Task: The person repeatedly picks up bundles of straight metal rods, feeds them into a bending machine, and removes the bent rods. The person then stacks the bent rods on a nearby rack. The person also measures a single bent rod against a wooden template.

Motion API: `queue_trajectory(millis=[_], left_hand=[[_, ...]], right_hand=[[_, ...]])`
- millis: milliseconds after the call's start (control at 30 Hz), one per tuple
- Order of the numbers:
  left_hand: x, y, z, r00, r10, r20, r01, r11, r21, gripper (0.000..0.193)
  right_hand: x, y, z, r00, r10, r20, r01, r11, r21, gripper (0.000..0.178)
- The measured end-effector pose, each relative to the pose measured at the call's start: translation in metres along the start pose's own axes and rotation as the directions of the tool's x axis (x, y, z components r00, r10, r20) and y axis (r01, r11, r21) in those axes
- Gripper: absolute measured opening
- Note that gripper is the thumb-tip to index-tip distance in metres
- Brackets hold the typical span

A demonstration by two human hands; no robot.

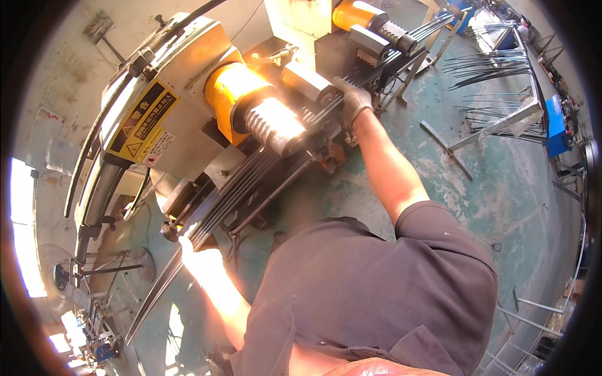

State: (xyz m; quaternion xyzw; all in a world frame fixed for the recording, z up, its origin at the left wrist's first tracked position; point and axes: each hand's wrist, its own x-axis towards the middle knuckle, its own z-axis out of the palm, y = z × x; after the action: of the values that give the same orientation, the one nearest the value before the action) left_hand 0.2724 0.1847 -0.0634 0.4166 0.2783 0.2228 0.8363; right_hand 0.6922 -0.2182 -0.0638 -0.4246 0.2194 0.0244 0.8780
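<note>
A bundle of long, thin metal rods (235,187) runs slantwise through a bending machine, from lower left to upper right. My left hand (199,258), washed out by bright sunlight, is closed around the rods' lower left part. My right hand (355,102), in a grey glove, reaches to the far right and grips the rods beside the machine; the rods hide part of its fingers. Between my hands, an orange cylinder with a thick coiled spring (274,120) stands over the bundle. A second orange cylinder (356,15) with a spring sits farther up.
The machine's pale housing (188,59) carries a yellow and black warning label (143,119). Racks of dark rods (495,66) stand at the upper right, near a blue panel (555,125). A metal stand (446,150) is on the green floor. A fan (61,276) stands at left.
</note>
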Motion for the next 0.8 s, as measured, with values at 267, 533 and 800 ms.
queue_trajectory(millis=[267,533,800], left_hand=[[0.016,0.03,-0.078,0.944,0.292,0.155,-0.275,0.954,-0.122,0.043],[0.028,0.013,-0.079,0.97,0.136,-0.203,-0.159,0.982,-0.099,0.04],[0.012,0.007,0.049,0.952,-0.052,-0.302,0.051,0.999,-0.012,0.042]], right_hand=[[0.057,-0.034,-0.026,0.996,0.018,0.086,-0.012,0.998,-0.068,0.025],[0.054,-0.029,-0.023,0.992,-0.071,0.104,0.086,0.984,-0.154,0.036],[0.072,0.06,-0.059,0.97,-0.216,0.108,0.233,0.723,-0.65,0.033]])
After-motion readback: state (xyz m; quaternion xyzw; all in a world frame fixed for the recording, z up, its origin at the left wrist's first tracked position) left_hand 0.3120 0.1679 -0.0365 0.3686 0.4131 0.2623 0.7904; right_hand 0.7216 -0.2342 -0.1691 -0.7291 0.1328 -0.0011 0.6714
